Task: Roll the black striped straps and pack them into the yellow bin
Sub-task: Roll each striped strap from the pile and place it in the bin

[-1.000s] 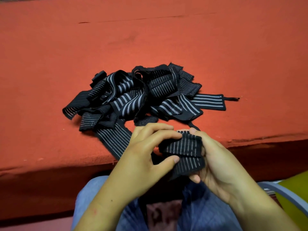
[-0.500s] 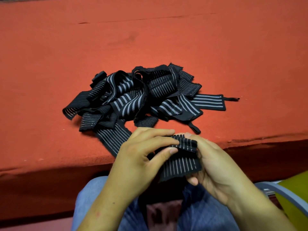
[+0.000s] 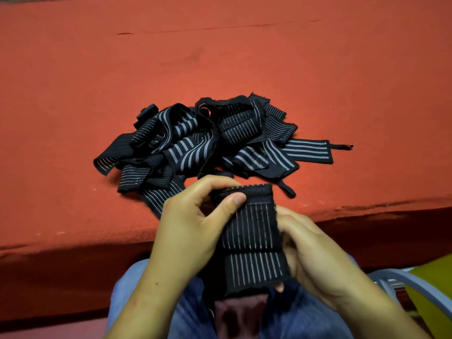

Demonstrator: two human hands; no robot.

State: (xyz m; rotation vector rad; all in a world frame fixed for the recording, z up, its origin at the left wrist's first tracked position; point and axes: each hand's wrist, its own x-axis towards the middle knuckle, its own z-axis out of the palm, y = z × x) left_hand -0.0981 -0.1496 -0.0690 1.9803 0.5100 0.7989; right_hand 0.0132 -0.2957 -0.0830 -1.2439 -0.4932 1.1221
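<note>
Both hands hold one black striped strap over the lap, at the near edge of the red table. The left hand pinches its top edge, thumb on the front and fingers curled over. The right hand grips the right edge, its fingers mostly hidden behind. The loose strap pile lies at 12 o'clock and the yellow bin at 4 o'clock.

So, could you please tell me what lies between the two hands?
In the head view, a black striped strap, gripped by the left hand and right hand.
</note>
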